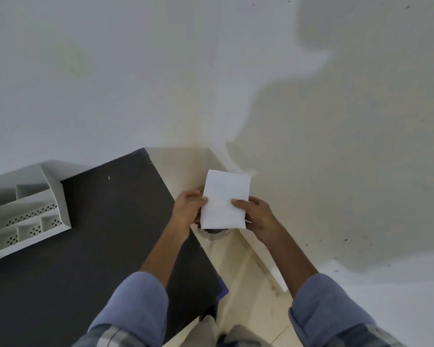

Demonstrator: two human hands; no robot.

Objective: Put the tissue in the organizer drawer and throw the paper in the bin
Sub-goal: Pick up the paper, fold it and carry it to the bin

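A white sheet of paper (224, 199), folded to a small rectangle, is held upright between both hands to the right of the dark table. My left hand (188, 209) pinches its left edge and my right hand (257, 216) pinches its right edge. Directly below the paper, on the floor in the room's corner, the rim of a bin (213, 234) shows, mostly hidden by the paper and hands. The white perforated organizer (28, 214) with several compartments stands at the table's left edge. No tissue is in view.
The dark table top (105, 234) fills the lower left, its right edge running diagonally beside my left forearm. White walls meet in a corner behind the paper. Cream floor tiles (246, 296) lie between the table and the right wall.
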